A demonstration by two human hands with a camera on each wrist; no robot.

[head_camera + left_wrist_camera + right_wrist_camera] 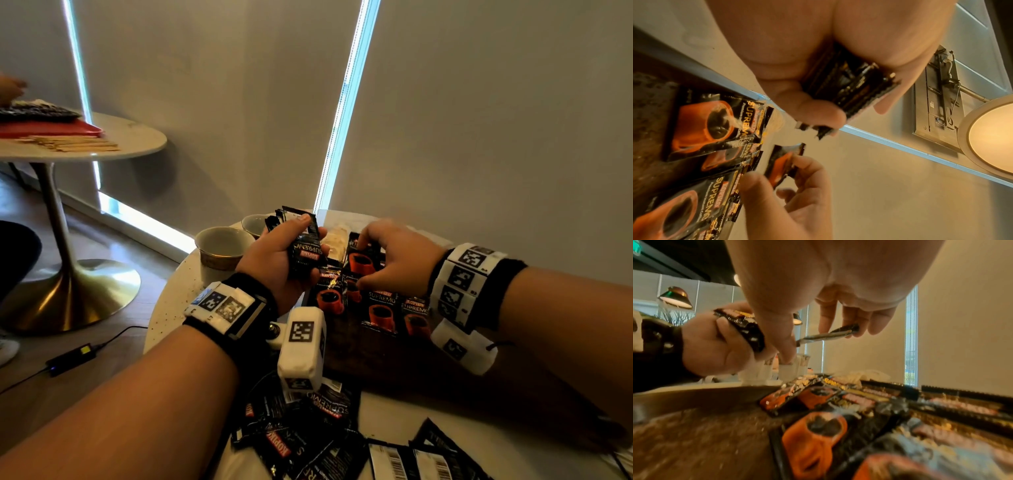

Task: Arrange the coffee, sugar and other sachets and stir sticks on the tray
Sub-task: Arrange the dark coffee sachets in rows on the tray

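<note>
Our left hand (277,260) is raised above the table's left side, palm turned inward, fingers and thumb wrapped round a stack of black coffee sachets (301,240) held upright. Our right hand (394,260) reaches palm-down over the dark wooden tray (359,356), thumb and fingertips pinching a single sachet (781,164) held just above the others. Rows of coffee sachets (380,305) lie overlapping on the tray, cup pictures up. More loose sachets (308,431) lie on the table near us. Two cups (222,250) stand beyond the left hand; a pale packet (337,240), possibly sugar, is blurred.
</note>
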